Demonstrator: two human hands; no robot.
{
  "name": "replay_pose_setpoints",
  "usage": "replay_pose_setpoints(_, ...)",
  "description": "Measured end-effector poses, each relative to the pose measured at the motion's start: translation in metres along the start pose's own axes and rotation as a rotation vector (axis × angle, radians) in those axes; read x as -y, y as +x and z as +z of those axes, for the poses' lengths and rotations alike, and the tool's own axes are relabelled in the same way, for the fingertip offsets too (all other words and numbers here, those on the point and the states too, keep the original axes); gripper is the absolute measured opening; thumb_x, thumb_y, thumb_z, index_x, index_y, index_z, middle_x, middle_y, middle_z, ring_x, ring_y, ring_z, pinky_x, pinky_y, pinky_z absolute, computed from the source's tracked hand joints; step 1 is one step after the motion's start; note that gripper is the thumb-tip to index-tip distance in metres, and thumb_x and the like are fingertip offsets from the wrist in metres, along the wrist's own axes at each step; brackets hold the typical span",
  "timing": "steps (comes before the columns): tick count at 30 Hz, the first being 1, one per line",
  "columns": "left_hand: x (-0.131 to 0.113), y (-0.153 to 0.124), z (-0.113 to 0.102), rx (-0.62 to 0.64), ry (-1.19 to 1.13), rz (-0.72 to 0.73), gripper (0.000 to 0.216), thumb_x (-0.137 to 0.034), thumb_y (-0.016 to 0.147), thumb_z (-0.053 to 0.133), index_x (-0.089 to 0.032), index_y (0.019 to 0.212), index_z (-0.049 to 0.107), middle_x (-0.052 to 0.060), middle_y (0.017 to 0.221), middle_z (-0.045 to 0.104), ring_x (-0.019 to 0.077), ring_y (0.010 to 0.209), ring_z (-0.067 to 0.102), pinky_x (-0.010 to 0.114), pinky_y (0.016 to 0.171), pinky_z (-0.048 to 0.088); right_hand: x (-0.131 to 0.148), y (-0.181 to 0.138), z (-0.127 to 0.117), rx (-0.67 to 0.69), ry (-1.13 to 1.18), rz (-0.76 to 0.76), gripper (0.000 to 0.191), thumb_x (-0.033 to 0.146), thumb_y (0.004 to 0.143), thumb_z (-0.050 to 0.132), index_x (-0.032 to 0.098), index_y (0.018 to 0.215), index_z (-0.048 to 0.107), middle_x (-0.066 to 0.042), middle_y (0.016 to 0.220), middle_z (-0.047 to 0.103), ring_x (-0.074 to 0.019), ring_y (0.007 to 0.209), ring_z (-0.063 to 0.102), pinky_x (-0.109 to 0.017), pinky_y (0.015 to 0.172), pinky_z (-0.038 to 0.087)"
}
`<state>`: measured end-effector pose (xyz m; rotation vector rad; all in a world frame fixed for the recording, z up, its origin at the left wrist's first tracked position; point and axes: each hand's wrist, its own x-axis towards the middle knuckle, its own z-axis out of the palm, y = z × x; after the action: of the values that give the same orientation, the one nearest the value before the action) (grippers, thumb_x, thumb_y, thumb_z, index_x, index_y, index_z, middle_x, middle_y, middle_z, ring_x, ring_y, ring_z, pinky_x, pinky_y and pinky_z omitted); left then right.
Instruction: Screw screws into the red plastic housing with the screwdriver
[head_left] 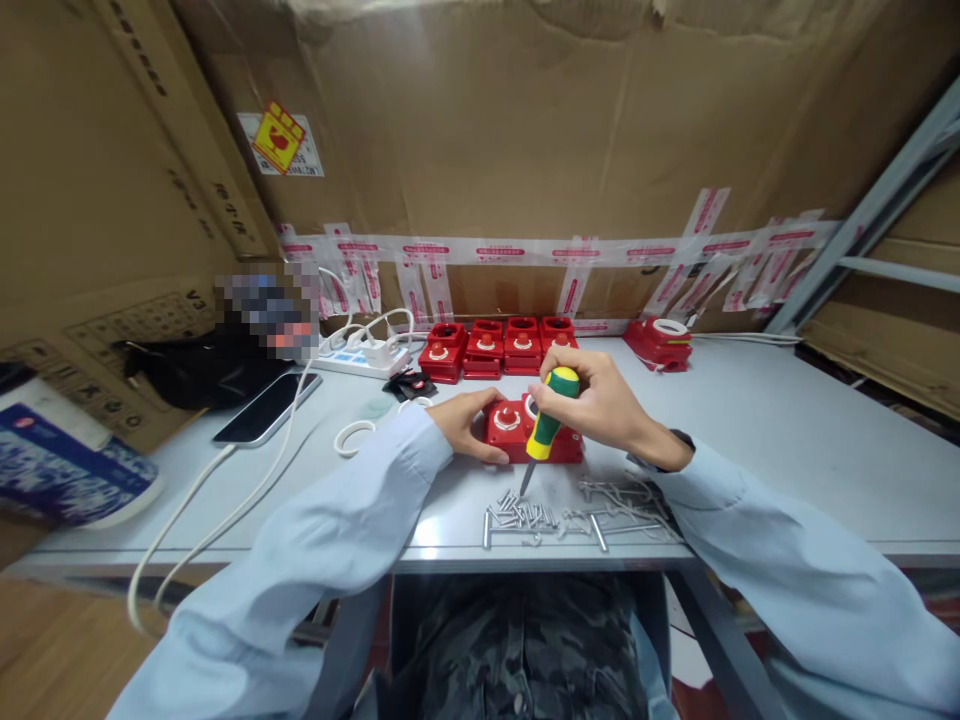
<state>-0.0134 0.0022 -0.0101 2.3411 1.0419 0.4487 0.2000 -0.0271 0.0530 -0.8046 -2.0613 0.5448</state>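
My left hand (466, 421) grips the left end of a red push-button box (516, 432) that lies on the grey table (787, 440). My right hand (600, 400) is closed around a screwdriver (546, 428) with a green and yellow handle. Its tip points down into a pile of several silver screws (525, 515) in front of the box. Both arms wear light blue sleeves.
A row of several red button boxes (495, 350) stands at the back, with one more red box (660, 342) to the right. A white power strip (360, 358), a phone (268, 408) on a white cable, tape rings (352, 438) and a blue-printed package (67, 470) lie left. Cardboard walls surround the table.
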Motion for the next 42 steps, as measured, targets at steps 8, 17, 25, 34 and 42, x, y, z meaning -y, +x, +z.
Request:
replay_pose_setpoints(8,0.001,0.001,0.0,-0.004,0.012,-0.028,0.069,-0.054,0.057,0.075,-0.018,0.11,0.049,0.005,0.1,0.064,0.0198,0.083,0.06,0.029,0.073,0.047,0.011,0.002,-0.01,-0.064,0.015,-0.008,0.017,0.025,0.072,0.06,0.017,0.063,0.048,0.006,0.054,0.041,-0.0065,0.048,0.036,-0.021,0.044,0.03)
replay_pose_setpoints(17,0.003,0.001,0.004,-0.034,-0.019,-0.001,0.07,-0.052,0.056,0.077,-0.017,0.11,0.05,0.005,0.098,0.065,0.0194,0.081,0.06,0.028,0.071,0.047,0.029,0.017,-0.023,-0.174,-0.056,-0.118,0.019,0.026,0.073,0.061,0.018,0.062,0.048,0.005,0.054,0.041,-0.0069,0.049,0.036,-0.022,0.046,0.03)
replay_pose_setpoints(25,0.002,0.003,0.004,-0.03,-0.004,-0.027,0.069,-0.052,0.056,0.077,-0.018,0.109,0.05,0.005,0.098,0.065,0.0213,0.085,0.061,0.029,0.072,0.047,0.034,0.039,-0.01,-0.216,-0.107,-0.192,0.02,0.028,0.074,0.058,0.018,0.061,0.046,0.005,0.053,0.04,-0.0068,0.049,0.034,-0.022,0.047,0.028)
replay_pose_setpoints(34,0.0,0.003,0.003,-0.036,0.014,-0.016,0.064,-0.055,0.056,0.076,-0.018,0.102,0.051,0.003,0.091,0.064,0.0195,0.078,0.06,0.028,0.069,0.047,0.031,0.042,-0.004,-0.177,-0.128,-0.189,0.019,0.027,0.073,0.058,0.018,0.062,0.046,0.006,0.054,0.038,-0.0069,0.051,0.032,-0.022,0.048,0.027)
replay_pose_setpoints(42,0.001,0.003,0.004,-0.033,0.016,-0.026,0.064,-0.054,0.056,0.076,-0.017,0.103,0.051,0.004,0.093,0.064,0.0203,0.079,0.06,0.028,0.069,0.046,0.034,0.041,-0.005,-0.169,-0.14,-0.19,0.018,0.027,0.073,0.058,0.018,0.063,0.046,0.005,0.054,0.038,-0.0071,0.051,0.032,-0.022,0.048,0.027)
